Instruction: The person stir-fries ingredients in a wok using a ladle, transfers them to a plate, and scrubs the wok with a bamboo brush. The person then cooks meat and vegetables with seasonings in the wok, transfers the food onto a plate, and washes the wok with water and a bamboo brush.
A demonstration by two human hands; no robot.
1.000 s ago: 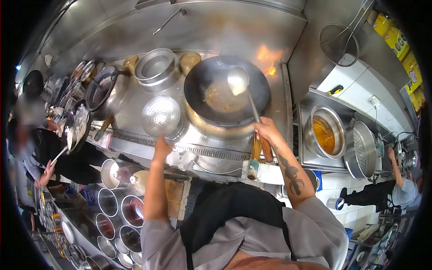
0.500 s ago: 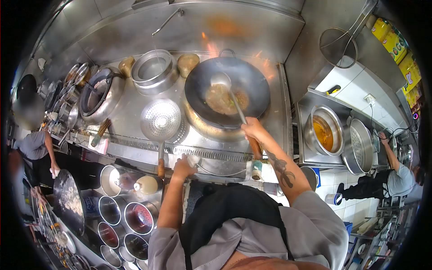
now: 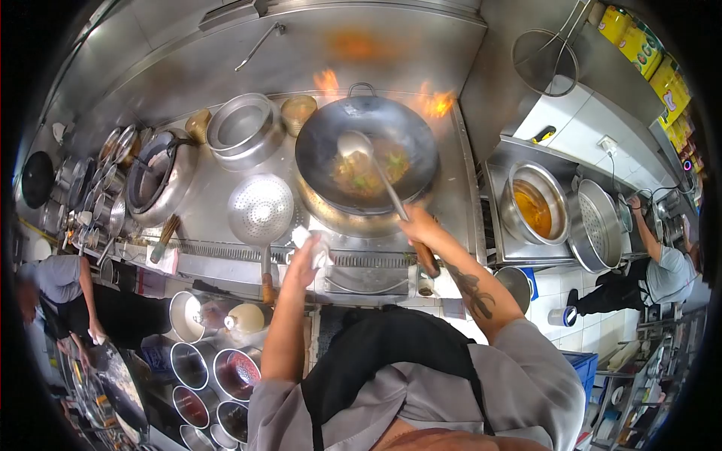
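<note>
My right hand is closed around the handle of a long ladle; its wooden end sticks out below my fist. The ladle's bowl rests inside a large dark wok, over food with green and reddish pieces. Flames rise behind the wok at both sides. In front of the stove, my left hand grips a crumpled white cloth, apart from the wok's rim. Left of the wok lies a perforated strainer, its wooden handle near my left wrist.
Metal bowls stand at the stove's back left, beside a second pot. Several sauce containers are at lower left. A steel bowl of orange liquid sits at right. Co-workers stand on both sides.
My left hand has risen toward the stove with the cloth. The ladle's bowl has shifted within the wok, and green pieces now show in the food. The flames are larger. The left co-worker's wok has moved lower.
</note>
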